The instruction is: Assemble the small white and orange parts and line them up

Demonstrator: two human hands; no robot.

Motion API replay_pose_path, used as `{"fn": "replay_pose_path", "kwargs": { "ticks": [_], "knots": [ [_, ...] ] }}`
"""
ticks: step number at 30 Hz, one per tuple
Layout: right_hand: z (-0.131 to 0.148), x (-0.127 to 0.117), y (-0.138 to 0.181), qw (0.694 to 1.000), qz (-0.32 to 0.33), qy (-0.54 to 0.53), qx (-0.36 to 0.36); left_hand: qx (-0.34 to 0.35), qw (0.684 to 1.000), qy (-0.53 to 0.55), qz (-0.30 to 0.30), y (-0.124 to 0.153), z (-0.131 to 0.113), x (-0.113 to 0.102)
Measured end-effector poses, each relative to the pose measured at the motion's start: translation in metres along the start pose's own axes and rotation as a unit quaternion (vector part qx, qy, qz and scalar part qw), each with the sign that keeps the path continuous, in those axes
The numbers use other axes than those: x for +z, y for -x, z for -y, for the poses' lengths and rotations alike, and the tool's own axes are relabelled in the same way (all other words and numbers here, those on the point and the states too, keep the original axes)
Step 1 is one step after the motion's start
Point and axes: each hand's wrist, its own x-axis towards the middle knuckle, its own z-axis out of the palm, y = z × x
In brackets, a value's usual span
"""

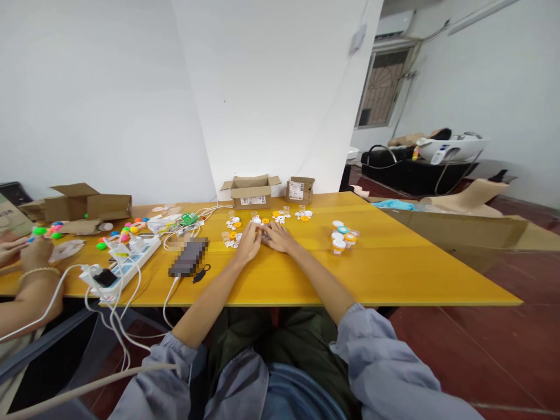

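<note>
My left hand [249,242] and my right hand [278,238] meet over the middle of the yellow table, fingertips bent toward each other. The fingers look closed around something small, which they hide. Just beyond them lie small white pieces [281,220], yellow ring-like lids [265,221] and clear little cups [286,210]. More white pieces [231,244] and a clear cup [225,236] sit left of my left hand. To the right stands a group of small lidded jars [338,246] with white, teal and orange tops.
Two cardboard boxes [251,192] stand against the wall. Left of my arms are a dark phone-like device [189,258], a white power strip [140,256] and tangled cables. Another person's hand [37,254] works among coloured balls at far left. A large carton [459,233] adjoins the table's right.
</note>
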Motion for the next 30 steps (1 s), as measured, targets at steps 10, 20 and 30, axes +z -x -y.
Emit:
{"fn": "replay_pose_path", "kwargs": {
  "ticks": [10, 20, 30],
  "knots": [
    [0.002, 0.002, -0.001, 1.0, -0.009, 0.03, 0.002, -0.021, 1.0, -0.002, 0.017, 0.0, -0.003, -0.003],
    [0.005, -0.01, 0.012, 0.995, -0.001, 0.08, 0.067, -0.073, 0.994, -0.029, 0.075, 0.001, -0.002, -0.002],
    [-0.041, -0.02, 0.036, 0.95, -0.073, 0.1, 0.287, -0.07, 0.986, -0.078, 0.128, 0.001, -0.005, -0.002]
  ]
}}
